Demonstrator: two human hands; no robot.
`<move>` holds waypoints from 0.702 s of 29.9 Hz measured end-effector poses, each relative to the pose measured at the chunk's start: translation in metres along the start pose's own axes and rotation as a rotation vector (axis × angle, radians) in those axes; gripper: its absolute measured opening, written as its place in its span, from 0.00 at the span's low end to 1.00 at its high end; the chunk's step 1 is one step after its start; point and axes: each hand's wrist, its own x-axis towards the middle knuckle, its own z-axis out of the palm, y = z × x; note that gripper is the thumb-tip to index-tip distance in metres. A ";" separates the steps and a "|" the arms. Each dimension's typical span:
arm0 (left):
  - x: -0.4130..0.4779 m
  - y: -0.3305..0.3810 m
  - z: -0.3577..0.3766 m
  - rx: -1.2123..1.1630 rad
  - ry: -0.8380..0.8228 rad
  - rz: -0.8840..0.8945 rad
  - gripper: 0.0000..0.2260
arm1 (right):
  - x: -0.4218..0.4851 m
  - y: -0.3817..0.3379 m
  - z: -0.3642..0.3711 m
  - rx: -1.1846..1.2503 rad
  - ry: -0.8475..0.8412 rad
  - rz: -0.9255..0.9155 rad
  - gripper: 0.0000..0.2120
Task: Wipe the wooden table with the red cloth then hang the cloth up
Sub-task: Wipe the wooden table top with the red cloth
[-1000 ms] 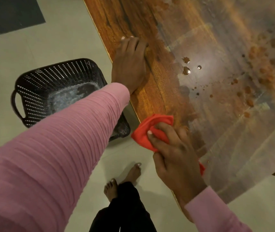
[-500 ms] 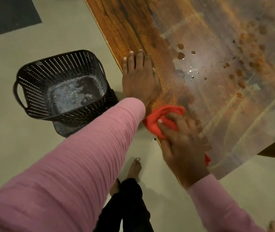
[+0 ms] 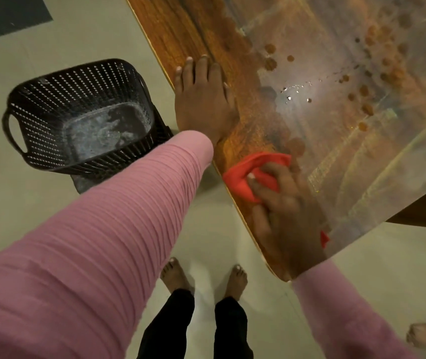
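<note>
Red cloth (image 3: 243,177) lies bunched at the near-left edge of the wooden bench (image 3: 180,29), just beyond the person's bare feet (image 3: 174,274) on the pale floor (image 3: 51,203). Its long axis runs roughly along that edge. The bigger, crumpled end points away and to the left, toward the left hand, while a small red corner peeks out at the near right side of the right hand (image 3: 287,208). That hand lies on the cloth's middle — fingers curled over it, thumb pressed into the fabric — grasping it and holding it down on the wood, so most of the cloth shows ahead of the fingers. A little farther along the same edge, the left hand (image 3: 202,104) rests flat on the bench, fingers straight, released and holding nothing, apart from the cloth. Both arms wear pink ribbed sleeves (image 3: 90,255). Left of the bench, a black perforated basket (image 3: 51,99) stands on the floor. Farther across the glossy top sit brown spots (image 3: 270,64) and a few shiny droplets (image 3: 289,97); a dark mat (image 3: 4,16) lies at the far left.
</note>
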 end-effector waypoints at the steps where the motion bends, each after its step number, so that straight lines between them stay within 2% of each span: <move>1: 0.000 0.000 0.000 -0.003 -0.001 -0.003 0.22 | -0.010 -0.006 0.001 0.009 -0.024 -0.058 0.19; 4: -0.001 0.001 0.001 -0.004 0.002 0.005 0.22 | -0.029 -0.006 -0.001 0.044 -0.088 -0.148 0.20; 6: 0.000 0.000 0.001 -0.007 0.000 0.010 0.22 | -0.027 0.008 -0.006 0.027 -0.094 -0.140 0.19; 10: 0.000 -0.001 0.002 0.000 0.004 0.005 0.22 | -0.004 0.043 -0.019 -0.015 -0.020 0.086 0.20; 12: 0.000 0.000 0.002 0.000 0.007 0.001 0.21 | -0.001 0.045 -0.020 -0.015 0.004 0.143 0.20; 14: 0.000 0.000 0.001 0.003 0.010 -0.008 0.22 | -0.011 0.034 -0.017 -0.008 -0.019 0.084 0.19; 18: -0.001 0.001 -0.001 0.008 0.007 -0.010 0.21 | -0.059 0.011 -0.013 0.106 -0.152 -0.151 0.18; 21: -0.001 0.001 -0.003 0.019 0.009 0.003 0.21 | -0.072 0.026 -0.019 0.125 -0.175 -0.165 0.18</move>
